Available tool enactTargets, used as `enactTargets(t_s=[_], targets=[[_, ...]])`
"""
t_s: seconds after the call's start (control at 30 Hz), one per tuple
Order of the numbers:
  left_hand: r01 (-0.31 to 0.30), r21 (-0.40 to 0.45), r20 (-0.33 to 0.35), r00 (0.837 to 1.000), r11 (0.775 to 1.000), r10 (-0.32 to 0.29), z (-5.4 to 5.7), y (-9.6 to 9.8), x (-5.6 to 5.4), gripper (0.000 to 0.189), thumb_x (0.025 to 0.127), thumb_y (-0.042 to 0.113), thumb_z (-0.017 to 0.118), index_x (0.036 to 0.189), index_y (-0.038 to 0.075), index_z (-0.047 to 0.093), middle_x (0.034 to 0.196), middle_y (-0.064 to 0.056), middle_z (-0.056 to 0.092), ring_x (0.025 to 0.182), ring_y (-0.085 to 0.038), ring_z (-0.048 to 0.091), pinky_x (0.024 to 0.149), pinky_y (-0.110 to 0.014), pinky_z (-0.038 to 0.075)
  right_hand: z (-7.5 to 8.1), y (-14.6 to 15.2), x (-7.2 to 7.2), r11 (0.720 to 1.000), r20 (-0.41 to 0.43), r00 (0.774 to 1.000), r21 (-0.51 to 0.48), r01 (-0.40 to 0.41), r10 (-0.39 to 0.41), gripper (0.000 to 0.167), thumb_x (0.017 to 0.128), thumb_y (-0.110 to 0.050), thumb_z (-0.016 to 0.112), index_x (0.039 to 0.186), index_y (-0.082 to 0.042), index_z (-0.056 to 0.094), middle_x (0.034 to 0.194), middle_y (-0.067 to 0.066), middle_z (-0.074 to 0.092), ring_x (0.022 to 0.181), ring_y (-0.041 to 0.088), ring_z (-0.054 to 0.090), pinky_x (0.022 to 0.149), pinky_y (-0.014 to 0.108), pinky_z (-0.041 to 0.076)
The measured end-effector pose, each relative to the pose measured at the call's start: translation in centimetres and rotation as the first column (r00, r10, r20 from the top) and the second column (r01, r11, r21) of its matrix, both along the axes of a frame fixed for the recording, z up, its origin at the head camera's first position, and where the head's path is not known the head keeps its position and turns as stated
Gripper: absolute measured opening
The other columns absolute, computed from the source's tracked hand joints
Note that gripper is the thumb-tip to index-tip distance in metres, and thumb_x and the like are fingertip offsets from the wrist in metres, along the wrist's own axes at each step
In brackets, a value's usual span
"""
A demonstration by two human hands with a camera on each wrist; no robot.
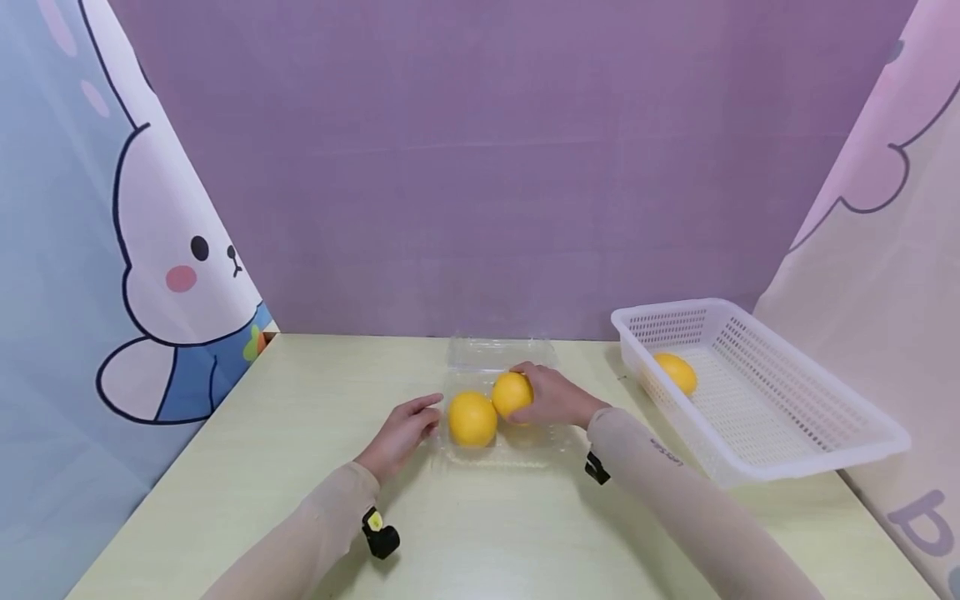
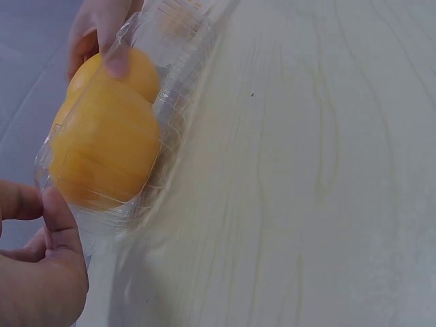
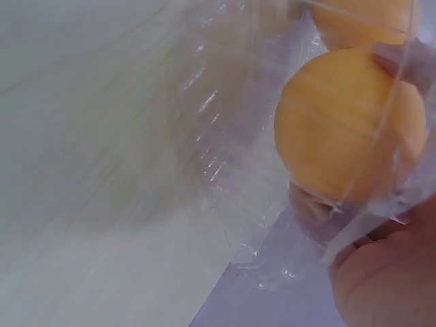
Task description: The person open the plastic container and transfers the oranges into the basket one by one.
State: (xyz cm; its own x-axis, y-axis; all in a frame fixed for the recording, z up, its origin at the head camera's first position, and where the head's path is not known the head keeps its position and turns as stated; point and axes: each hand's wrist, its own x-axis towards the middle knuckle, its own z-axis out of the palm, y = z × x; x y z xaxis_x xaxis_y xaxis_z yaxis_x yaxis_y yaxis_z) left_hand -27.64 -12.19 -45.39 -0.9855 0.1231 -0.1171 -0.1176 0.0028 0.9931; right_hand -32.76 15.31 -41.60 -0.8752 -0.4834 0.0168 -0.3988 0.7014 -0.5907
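Note:
A clear plastic clamshell box (image 1: 498,457) stands on the table with its lid (image 1: 501,353) tipped back on the far side. One orange (image 1: 472,419) sits in the left part of the box. My right hand (image 1: 553,395) grips a second orange (image 1: 512,393) at the box's right part, thumb and fingers around it; in the right wrist view this orange (image 3: 347,122) shows through the clear wall. At the box's left edge, my left hand (image 1: 402,433) pinches the rim between thumb and finger, as the left wrist view shows by the fingers (image 2: 61,221).
To the right, a white plastic basket (image 1: 817,386) with slotted walls holds another orange (image 1: 676,373). A purple cloth (image 1: 480,167) hangs behind the pale wooden table (image 1: 480,533), and printed curtains (image 1: 52,292) close off both sides.

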Motion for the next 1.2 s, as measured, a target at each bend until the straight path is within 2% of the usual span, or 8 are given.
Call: enactTargets(t_s=[0.23,0.53,0.83,1.2], targets=[[-0.016,-0.006,0.005,1.0,1.0,0.016,0.0,0.1,0.0,0.043,0.102,0.007,0.052,0.144,-0.005,0.049,0.097,-0.012,0.054,0.083,-0.019,0.049,0.075,-0.028,0.045,0.1,0.2,0.2,0.999,-0.036,0.999,-0.039,-0.001,-0.001,0.078,0.076,-0.027,0.084,0.14,-0.003,0.047,0.119,0.007,0.061,0.094,0.019,0.059,0.085,0.036,0.051],[-0.015,-0.002,-0.002,1.0,1.0,0.015,0.0,0.1,0.1,0.043,0.102,0.005,0.052,0.143,-0.007,0.048,0.098,-0.011,0.054,0.084,-0.018,0.049,0.075,-0.027,0.046,0.9,0.5,0.6,0.997,-0.05,0.999,-0.072,0.0,-0.003,0.075,0.077,-0.026,0.085,0.138,-0.005,0.046,0.118,0.006,0.061,0.093,0.018,0.06,0.084,0.035,0.052],[-0.02,-0.001,0.006,1.0,1.0,0.02,-0.1,0.1,-0.1,0.043,0.102,0.006,0.052,0.142,-0.006,0.049,0.097,-0.011,0.054,0.083,-0.018,0.049,0.075,-0.027,0.046,1.2,0.9,0.6,0.998,-0.059,0.998,-0.067,0.002,-0.006,0.077,0.078,-0.03,0.085,0.14,-0.007,0.046,0.123,0.004,0.059,0.097,0.017,0.059,0.085,0.034,0.052],[-0.018,0.0,0.007,1.0,1.0,0.018,0.0,0.1,0.0,0.043,0.102,0.005,0.051,0.143,-0.007,0.047,0.098,-0.011,0.052,0.084,-0.018,0.049,0.075,-0.026,0.046,2.4,1.4,1.0,0.999,-0.109,0.994,-0.053,-0.006,0.0,0.08,0.078,-0.03,0.085,0.142,-0.005,0.045,0.129,0.008,0.058,0.1,0.02,0.06,0.088,0.037,0.052]])
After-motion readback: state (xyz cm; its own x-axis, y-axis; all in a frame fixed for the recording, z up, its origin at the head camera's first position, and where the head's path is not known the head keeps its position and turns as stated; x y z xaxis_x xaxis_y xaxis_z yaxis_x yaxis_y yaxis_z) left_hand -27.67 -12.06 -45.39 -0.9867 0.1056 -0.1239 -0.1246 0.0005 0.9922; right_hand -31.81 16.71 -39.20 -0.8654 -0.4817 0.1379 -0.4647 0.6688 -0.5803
